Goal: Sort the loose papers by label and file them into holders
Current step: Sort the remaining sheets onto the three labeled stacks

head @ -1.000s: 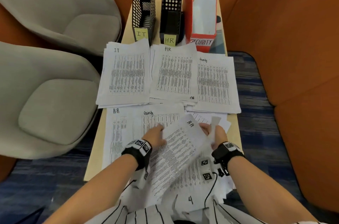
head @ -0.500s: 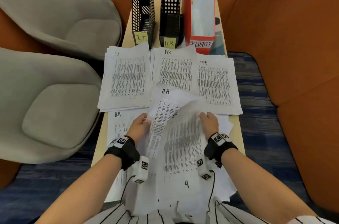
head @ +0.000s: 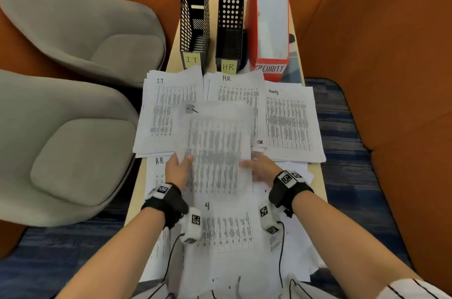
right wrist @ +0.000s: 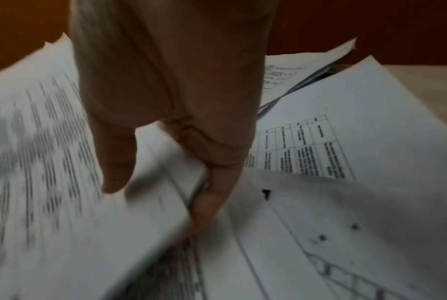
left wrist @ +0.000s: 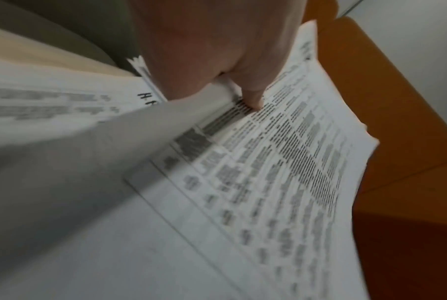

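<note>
Both hands hold one printed sheet (head: 215, 142), blurred by motion, flat above the seam between the IT pile (head: 159, 112) and the HR pile (head: 234, 86). My left hand (head: 183, 160) pinches its near left edge, thumb on top (left wrist: 253, 99). My right hand (head: 250, 165) grips its near right edge, with the thumb (right wrist: 114, 172) over the sheet (right wrist: 50, 162) and fingers under it. A Security pile (head: 291, 122) lies to the right. Behind the piles stand the black IT holder (head: 193, 17), black HR holder (head: 230, 29) and red Security holder (head: 269, 17).
Loose unsorted sheets (head: 227, 232) cover the near end of the narrow wooden table (head: 174, 54), one marked HR (head: 159, 176) at the left. Two grey chairs (head: 61, 147) stand close on the left. An orange partition (head: 391, 78) closes in the right side.
The HR sheet has come up off the near heap and travelled forward, flattening out over the sorted piles. Both hands moved forward with it.
</note>
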`<state>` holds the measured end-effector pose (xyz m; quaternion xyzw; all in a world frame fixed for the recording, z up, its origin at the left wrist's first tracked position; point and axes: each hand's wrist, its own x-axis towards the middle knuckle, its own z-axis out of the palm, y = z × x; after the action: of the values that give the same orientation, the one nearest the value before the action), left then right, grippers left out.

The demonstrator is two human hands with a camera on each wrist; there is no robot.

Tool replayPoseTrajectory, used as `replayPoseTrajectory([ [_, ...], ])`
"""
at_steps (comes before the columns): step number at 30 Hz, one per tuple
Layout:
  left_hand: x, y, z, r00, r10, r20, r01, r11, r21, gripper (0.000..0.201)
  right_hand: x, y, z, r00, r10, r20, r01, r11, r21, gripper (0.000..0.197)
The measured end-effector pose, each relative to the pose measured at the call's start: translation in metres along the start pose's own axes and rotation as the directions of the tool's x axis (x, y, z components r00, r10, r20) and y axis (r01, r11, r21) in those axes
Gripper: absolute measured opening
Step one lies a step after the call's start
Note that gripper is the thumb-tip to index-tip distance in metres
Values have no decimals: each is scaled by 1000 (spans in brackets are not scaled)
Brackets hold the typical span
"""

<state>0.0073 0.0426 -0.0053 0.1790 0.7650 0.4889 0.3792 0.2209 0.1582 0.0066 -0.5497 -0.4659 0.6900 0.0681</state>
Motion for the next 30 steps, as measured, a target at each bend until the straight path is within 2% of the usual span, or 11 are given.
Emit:
replayPoseTrajectory([
  [1, 8, 6, -3, 999, -2, -47, -1, 999, -45, 44, -3, 6, -2, 989, 89, 122, -77, 992, -96, 38],
  [3, 21, 18, -3, 999, 13, -44, -16, 998, -54, 45, 2, 18, -5, 978, 142, 155, -113, 977, -180, 39],
  [5, 35, 21, -1, 1000, -4, 24, 3, 999, 50, 48, 13, 18, -6, 998, 20, -55, -24, 996, -81, 39],
  [7, 46, 16, -3, 995, -100, 32, 90, 968, 233, 50, 22, 4, -10, 956, -25, -292, 65, 990, 127, 33],
  [11, 47, -16, -14, 933, -355, 58, 250, 755, 606, 76, 41, -29, -28, 911, 133, -390, -28, 964, 265, 23],
  [14, 31, -32, -14, 955, -252, 153, 102, 768, 632, 54, 56, -46, -39, 936, 90, -342, -38, 987, 158, 33],
  [17, 20, -41, -16, 989, -99, 107, 15, 799, 601, 42, 59, -59, -39, 949, 38, -312, 12, 988, 156, 56],
  [20, 13, -44, -18, 995, -88, 56, 47, 860, 509, 48, 47, -60, -25, 783, -128, -609, -59, 959, -279, 71],
  [22, 10, -42, -18, 998, -38, 49, 9, 873, 488, 46, 39, -43, -9, 728, -336, -598, 23, 884, -468, 55],
  [26, 10, -44, -17, 996, 20, 83, -59, 866, 497, 18, 35, 7, 12, 941, -124, -315, -98, 791, -604, 86],
  [30, 15, -52, -22, 996, 13, 93, -60, 856, 513, 15, 30, 35, 16, 957, -185, -222, 42, 849, -526, 50],
])
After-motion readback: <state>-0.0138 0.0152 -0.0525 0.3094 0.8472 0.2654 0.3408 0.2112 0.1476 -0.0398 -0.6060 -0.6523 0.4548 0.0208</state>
